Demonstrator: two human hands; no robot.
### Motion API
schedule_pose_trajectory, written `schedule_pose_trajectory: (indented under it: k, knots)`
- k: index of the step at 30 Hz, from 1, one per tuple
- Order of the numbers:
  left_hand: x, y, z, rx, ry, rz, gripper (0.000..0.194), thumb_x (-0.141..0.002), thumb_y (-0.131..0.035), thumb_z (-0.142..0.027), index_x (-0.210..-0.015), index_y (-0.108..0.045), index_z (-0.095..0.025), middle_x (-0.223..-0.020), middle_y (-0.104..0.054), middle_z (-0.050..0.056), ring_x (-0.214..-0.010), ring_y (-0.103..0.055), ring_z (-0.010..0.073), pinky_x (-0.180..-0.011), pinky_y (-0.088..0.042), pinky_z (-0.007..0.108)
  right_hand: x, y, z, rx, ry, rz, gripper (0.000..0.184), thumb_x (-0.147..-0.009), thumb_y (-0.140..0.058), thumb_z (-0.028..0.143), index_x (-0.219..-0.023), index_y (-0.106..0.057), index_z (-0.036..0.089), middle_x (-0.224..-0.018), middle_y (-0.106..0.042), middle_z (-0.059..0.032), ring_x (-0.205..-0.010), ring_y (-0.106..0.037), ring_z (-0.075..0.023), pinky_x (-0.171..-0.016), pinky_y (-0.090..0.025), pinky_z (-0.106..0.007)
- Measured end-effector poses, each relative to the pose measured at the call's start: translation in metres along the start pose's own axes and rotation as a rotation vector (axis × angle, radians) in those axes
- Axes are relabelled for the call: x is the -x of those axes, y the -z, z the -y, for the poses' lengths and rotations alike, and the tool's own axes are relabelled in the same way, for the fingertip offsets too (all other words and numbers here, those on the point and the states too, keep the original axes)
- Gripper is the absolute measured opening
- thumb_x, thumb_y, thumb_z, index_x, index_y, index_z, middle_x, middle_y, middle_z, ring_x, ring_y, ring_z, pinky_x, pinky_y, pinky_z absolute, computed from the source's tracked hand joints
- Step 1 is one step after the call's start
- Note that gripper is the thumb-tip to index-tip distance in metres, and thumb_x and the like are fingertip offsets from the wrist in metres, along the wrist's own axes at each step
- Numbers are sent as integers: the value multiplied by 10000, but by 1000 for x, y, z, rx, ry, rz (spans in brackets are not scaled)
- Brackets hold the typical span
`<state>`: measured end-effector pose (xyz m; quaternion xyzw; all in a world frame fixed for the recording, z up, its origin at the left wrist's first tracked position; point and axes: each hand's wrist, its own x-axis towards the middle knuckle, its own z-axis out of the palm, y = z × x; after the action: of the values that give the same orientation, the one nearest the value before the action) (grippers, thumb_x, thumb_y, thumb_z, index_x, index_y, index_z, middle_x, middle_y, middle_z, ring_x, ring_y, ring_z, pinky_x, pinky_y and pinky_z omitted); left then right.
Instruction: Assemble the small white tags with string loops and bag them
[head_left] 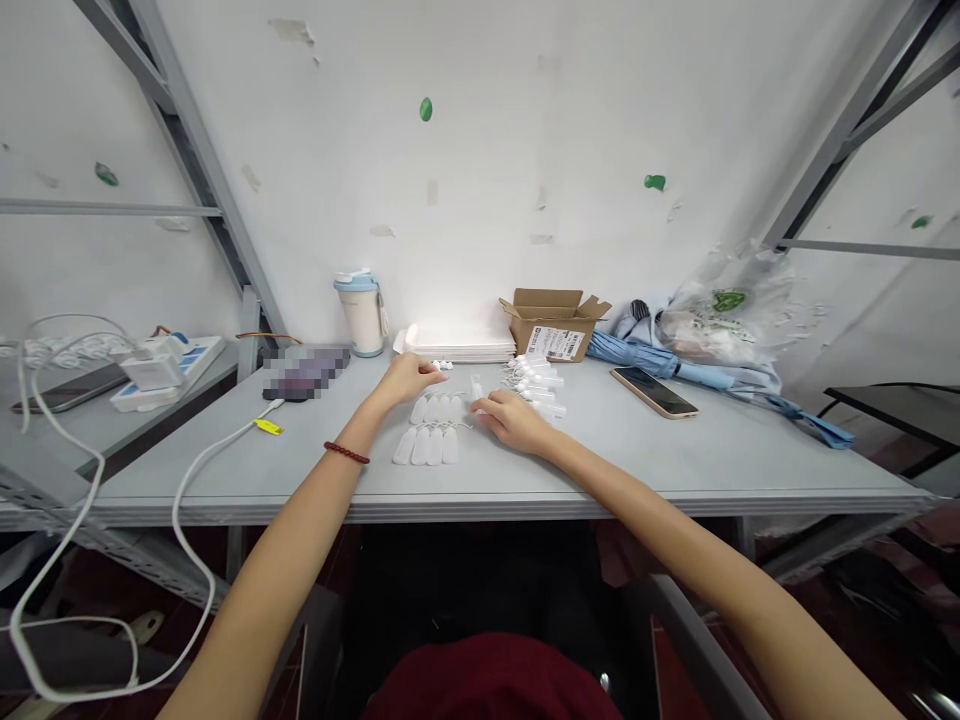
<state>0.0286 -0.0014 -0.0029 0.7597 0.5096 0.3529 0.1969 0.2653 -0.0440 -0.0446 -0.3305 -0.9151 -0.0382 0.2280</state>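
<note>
White tags (421, 447) lie in two rows on a gray worktable (750, 460), near its front edge and between a person's bare hands, their thin white strings trailing at the upper ends of the nearer row. The left hand (409, 379) reaches over the far side of the rows, thumb and forefinger extended beside small white pieces (442, 367); whether the fingertips grip one cannot be told. The right hand (511, 420), well apart from the left, rests low to the right of the tags with its fingers curled, just beside a small translucent piece (476, 386); its grip, too, is unclear. Beyond the right hand sits a cluster of white tubular items (536, 378). A red beaded bracelet (346, 452) circles the left wrist. Toward the wall (480, 170) stand a stack of white sheets or trays (459, 343), an open cardboard box (556, 335) and a blue-lidded cup (361, 315). A phone (655, 391), a folded blue umbrella (660, 360) and a plastic bag (724, 315) occupy the right side.
</note>
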Motion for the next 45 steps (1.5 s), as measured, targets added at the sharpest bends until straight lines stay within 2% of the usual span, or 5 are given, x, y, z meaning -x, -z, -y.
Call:
schedule_pose_trajectory:
  k: [6, 14, 22, 33, 45]
  knots:
    - [13, -9, -31, 334, 83, 45, 336, -669, -691, -440, -753, -659, -116, -706, -675, 70, -614, -591, 146, -566, -462, 264, 4, 12, 4, 32, 5, -109, 219, -942, -415, 242, -1031, -606, 185, -856, -590, -95, -813, -504, -216, -739, -358, -327]
    - [36, -18, -49, 570, 66, 61, 424, -627, -740, -521, -744, -696, -115, -598, -586, 14, -518, -492, 90, -477, -447, 231, 17, 20, 32, 109, 27, -189, 235, -956, -362, 242, -919, -589, 196, -803, -561, -73, -784, -461, -202, -707, -314, -313]
    - [48, -23, -55, 603, 43, 83, 466, -614, -749, -524, -859, -737, -129, -1081, -673, 118, -638, -555, 106, -586, -528, 282, 19, 22, 35, 21, 55, -137, 179, -906, -384, 176, -907, -561, 196, -824, -557, -76, -776, -448, -207, -716, -331, -323]
    - [51, -21, -57, 623, 27, 161, 322, -591, -799, -394, -774, -706, -146, -827, -692, 60, -685, -604, 144, -651, -528, 289, 21, 33, 37, -270, 11, -130, 136, -801, -370, 118, -822, -462, 214, -799, -530, -45, -776, -464, -194, -721, -376, -315]
    - [53, -19, -60, 631, 34, 284, 281, -584, -811, -335, -753, -705, -137, -801, -681, 51, -654, -587, 129, -636, -504, 271, 22, 37, 36, -474, -57, -167, 87, -767, -330, 146, -737, -371, 218, -679, -425, 6, -660, -405, -158, -650, -319, -291]
